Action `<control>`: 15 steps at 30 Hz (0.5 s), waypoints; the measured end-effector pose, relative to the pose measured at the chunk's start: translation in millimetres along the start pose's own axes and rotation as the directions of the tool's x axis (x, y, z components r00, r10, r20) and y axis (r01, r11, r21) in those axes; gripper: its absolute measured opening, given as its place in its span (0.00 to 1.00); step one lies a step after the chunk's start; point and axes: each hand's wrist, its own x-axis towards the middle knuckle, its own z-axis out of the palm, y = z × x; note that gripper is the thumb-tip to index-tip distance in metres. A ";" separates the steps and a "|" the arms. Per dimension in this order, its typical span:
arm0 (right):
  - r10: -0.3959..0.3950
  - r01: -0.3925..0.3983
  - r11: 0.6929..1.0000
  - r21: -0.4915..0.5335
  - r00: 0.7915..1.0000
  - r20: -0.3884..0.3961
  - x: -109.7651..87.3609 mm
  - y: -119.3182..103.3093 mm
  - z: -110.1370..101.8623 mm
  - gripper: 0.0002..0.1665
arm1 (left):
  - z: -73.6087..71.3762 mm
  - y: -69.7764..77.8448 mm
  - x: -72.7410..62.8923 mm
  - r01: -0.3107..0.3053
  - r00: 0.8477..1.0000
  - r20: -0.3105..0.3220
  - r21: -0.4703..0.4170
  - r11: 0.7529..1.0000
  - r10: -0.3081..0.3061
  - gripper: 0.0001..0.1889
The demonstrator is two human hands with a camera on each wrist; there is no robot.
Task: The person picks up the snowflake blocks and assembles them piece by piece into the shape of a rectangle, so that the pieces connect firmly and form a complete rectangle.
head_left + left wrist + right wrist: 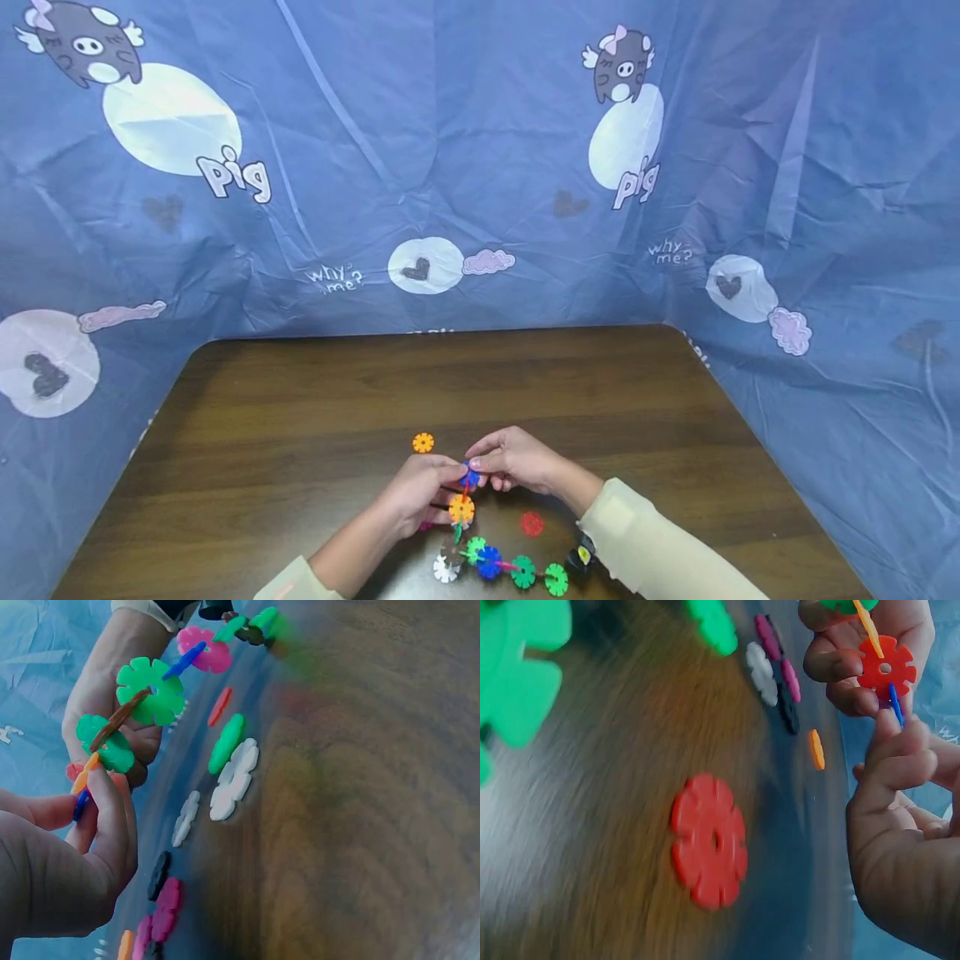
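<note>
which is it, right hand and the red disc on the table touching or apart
Apart: the head view shows bare table between the right hand and the red disc.

Sleeves both pale cream, plain fabric; right sleeve (667, 537) loose, softly creased, ending short of the wrist; left sleeve (297, 582) matching, mostly cut off by frame edge; hands (517, 461) bare; black piece (578, 560) near right cuff, unidentifiable

The brown table (315, 400) (wood-grained) carries loose notched discs (532, 523).
</note>
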 end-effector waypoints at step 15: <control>-0.221 0.293 0.411 -0.863 0.951 0.218 -64.4 26.9 -26.1 0.20 | -5.2 -7.4 -1.7 -0.051 0.999 -0.020 -0.157 0.986 0.049 0.10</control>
